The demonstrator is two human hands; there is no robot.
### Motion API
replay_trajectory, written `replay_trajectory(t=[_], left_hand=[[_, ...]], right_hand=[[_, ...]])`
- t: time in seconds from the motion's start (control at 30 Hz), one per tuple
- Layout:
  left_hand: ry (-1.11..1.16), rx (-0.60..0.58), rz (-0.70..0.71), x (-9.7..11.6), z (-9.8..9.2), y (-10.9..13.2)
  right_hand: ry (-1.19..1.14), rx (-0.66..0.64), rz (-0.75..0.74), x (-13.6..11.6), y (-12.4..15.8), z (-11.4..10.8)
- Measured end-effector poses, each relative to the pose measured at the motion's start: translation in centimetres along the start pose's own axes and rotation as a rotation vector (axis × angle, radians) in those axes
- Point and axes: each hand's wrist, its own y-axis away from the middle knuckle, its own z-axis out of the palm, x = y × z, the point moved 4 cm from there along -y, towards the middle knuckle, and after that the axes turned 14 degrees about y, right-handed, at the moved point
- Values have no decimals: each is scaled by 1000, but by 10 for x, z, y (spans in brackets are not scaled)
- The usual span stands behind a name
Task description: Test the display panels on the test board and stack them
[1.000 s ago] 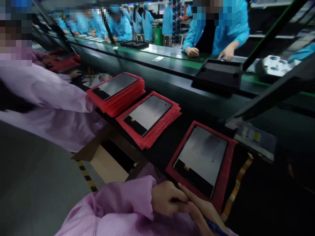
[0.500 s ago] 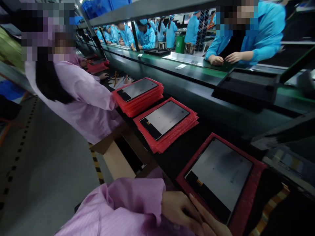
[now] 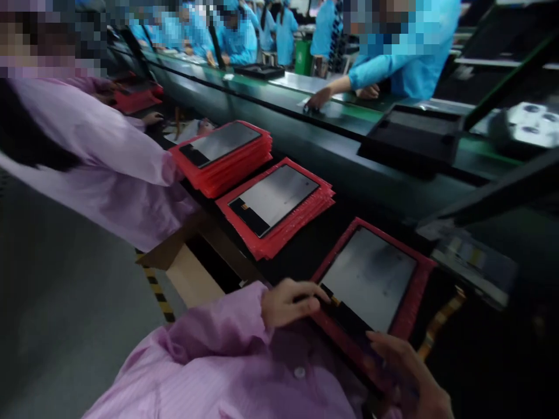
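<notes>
A flat display panel [image 3: 369,273], silvery grey with a black strip and a small gold flex tab, lies on a red foam sheet [image 3: 421,279] in front of me. My left hand [image 3: 290,302] reaches to the panel's left corner, index finger stretched over the black strip near the tab, thumb apart below it. Whether the fingertip touches the panel I cannot tell. By the panel's near right corner is my right hand [image 3: 413,372], its fingers stretched out and somewhat blurred. A dark, bluish smear beneath those fingers is too unclear to name.
Two stacks of red foam sheets, a nearer one [image 3: 275,247] and a farther one [image 3: 248,166], carry similar panels. An open cardboard box [image 3: 192,279] stands left. Right lie a gold ribbon cable [image 3: 441,323] and a clear-cased device [image 3: 476,267]. Co-workers sit beside and across the conveyor [image 3: 279,107].
My hands, close together before, have parted: the left is at the panel's left corner, the right at its near right. The view has shifted, and the co-worker across now reaches onto the conveyor.
</notes>
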Motion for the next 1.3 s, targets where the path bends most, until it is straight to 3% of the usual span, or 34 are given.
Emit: replay_trajectory(t=[0.07, 0.1, 0.17, 0.27, 0.4, 0.57, 0.97, 1.3], left_hand=[[-253, 129, 65, -3, -15, -4], [-380, 161, 113, -7, -20, -6], [-598, 206, 204, -16, -25, -12], [-763, 193, 279, -28, -23, -17], [-973, 139, 396, -23, -13, -18], [-1032, 106, 380, -21, -10, -20], [-1002, 123, 399, -24, -12, -18], [-995, 125, 408, -23, -11, -19]], right_hand=[[-63, 5, 37, -8, 0, -6], [-95, 135, 49, -12, -1, -10], [-28, 212, 4, -21, -6, -1], [16, 308, -17, -21, -21, 18], [-31, 378, 69, -5, -33, 37], [21, 407, 98, 5, -32, 44], [117, 361, 67, 3, -35, 44], [53, 362, 86, 8, -34, 47]])
